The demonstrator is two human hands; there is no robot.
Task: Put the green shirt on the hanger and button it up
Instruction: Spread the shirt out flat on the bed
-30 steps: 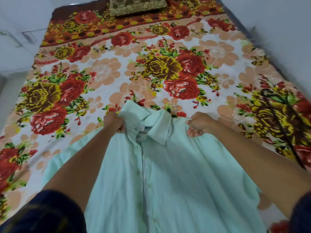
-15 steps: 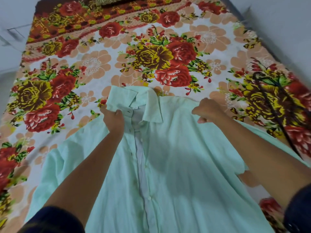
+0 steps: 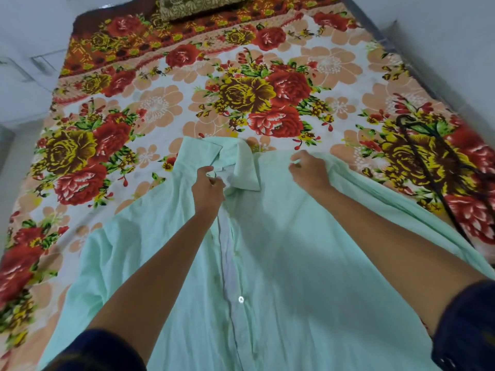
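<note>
The pale green shirt lies front up on the bed, collar pointing away from me, placket partly open with one white button showing. My left hand pinches the shirt's front edge just below the collar. My right hand rests on the shirt's right shoulder with curled fingers gathering the fabric. A thin black hanger lies on the bedsheet at the right, apart from the shirt's body and both hands; its lower end runs behind the right sleeve.
A floral bedsheet in red, yellow and peach covers the bed. A patterned olive pillow sits at the head. A white wall runs along the bed's right side; pale floor lies at the left.
The shirt has been drawn further up the bed and spread flatter. My left hand shifted from the left collar side to the placket below the collar; my right hand stayed at the shoulder.
</note>
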